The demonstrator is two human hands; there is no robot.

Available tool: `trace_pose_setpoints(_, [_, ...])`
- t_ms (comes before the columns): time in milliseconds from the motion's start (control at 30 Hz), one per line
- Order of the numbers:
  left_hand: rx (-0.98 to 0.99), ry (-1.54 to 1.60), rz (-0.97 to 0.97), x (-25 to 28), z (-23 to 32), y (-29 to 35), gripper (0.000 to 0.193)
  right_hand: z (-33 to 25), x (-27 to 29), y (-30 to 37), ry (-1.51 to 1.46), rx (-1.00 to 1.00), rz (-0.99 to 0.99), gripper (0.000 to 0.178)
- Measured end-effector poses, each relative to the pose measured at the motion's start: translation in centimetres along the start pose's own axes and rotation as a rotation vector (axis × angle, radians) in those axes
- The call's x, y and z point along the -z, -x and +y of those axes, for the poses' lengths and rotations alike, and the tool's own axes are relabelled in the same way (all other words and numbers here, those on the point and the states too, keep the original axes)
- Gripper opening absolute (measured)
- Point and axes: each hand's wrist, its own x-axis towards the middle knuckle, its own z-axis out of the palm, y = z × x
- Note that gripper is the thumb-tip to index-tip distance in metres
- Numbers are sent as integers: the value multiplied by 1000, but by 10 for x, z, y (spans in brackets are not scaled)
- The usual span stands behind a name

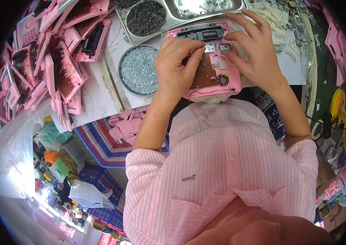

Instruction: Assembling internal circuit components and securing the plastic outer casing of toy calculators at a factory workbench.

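A pink plastic casing [199, 92] lies in front of me, with a brown circuit board [204, 77], a black battery compartment [209, 34] and a small round black part [222, 79] in it. My left hand [177, 61] is closed in a pinch over the casing, thumb and index finger meeting beside a small metal plate [209, 48]. A bit of red shows at those fingertips; what they hold is too small to make out. My right hand [258, 53] is open with fingers spread over the casing's right side, its thumb near a second small metal plate [224, 47].
A round tin [120, 73] of small silvery pieces stands left of the casing. Behind it sits a metal tray [169, 27] with dark springs. Pink casings [64, 61] with loose red wires pile up at the left. Pale plastic pieces [273, 20] lie at the back right.
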Motion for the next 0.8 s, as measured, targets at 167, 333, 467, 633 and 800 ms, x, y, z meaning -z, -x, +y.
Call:
trace_pose_setpoints(167, [-134, -86, -1, 0, 1, -7, 16, -14, -33, -6, -111, 61, 76, 22])
trace_pose_setpoints(333, [-113, -106, -40, 8, 6, -1, 32, -5, -40, -7, -198, 77, 66, 17])
trace_pose_setpoints(467, [-169, -150, -72, 11, 8, 7, 42, -6, -38, -4, -202, 55, 79, 15])
trace_pose_setpoints(633, [21, -494, -137, 13, 24, 34, 50, -4, -29, 1, -227, 43, 96, 15])
trace_pose_setpoints(800, [51, -578, 159, 7, 31, 18, 56, -1, -13, 7, -226, 42, 108, 14])
